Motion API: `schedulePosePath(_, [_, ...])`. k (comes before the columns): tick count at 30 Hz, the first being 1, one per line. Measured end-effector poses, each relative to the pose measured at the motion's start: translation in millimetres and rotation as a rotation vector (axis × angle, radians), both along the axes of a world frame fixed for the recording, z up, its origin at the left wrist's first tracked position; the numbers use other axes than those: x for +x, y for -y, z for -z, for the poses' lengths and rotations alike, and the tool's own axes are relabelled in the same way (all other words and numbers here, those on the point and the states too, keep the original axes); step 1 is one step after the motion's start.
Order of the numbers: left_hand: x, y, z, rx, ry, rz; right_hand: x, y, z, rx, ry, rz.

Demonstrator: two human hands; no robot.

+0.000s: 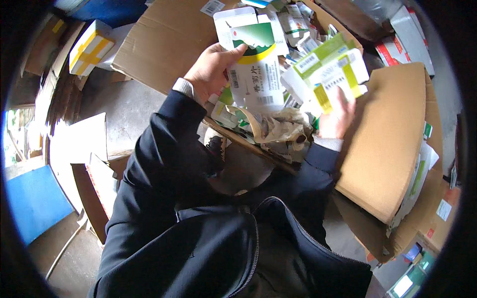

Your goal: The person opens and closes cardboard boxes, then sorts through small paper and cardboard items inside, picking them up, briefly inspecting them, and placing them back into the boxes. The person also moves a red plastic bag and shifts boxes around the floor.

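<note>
My left hand grips a flattened carton, white with a green panel and a yellow curved band, its thumb across the front. My right hand is closed on flattened cartons in white, lime green and yellow; how many they are, I cannot tell. Both hands are above a large open cardboard box filled with many flattened packages. Below the cartons, inside the box's near edge, lies a crumpled, off-white torn wrapping.
A cardboard flap slants up at the right, with more flattened cartons behind it. At the upper left stands a white and yellow box. A blue panel lies at the left. My shoe shows below the box.
</note>
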State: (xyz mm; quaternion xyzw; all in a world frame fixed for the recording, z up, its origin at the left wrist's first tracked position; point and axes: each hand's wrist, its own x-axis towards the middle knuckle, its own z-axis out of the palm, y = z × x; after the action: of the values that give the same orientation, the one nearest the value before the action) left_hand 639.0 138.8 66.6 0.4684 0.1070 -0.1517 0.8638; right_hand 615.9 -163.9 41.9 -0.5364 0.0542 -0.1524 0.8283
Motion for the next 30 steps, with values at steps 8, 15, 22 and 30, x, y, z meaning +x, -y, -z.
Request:
schedulePosePath(8, [14.7,-12.2,2.3,0.107,0.113,-0.249,10.8,17.0,-46.7,-0.164,0.315,0.225])
schedulePosePath(15, [36.0,-23.2,-8.1,0.232,0.143,-0.37,31.8,3.3,-62.2,-0.15,0.223,0.122])
schedulePosePath(22, [38.3,-7.7,11.8,0.504,0.146,-0.049,86.3,-99.4,25.7,-0.99,0.254,-0.199])
schedulePosePath(30, [53.3,-65.7,12.5,0.431,0.243,-0.484,139.4,5.8,129.6,-1.833,-0.2,0.136])
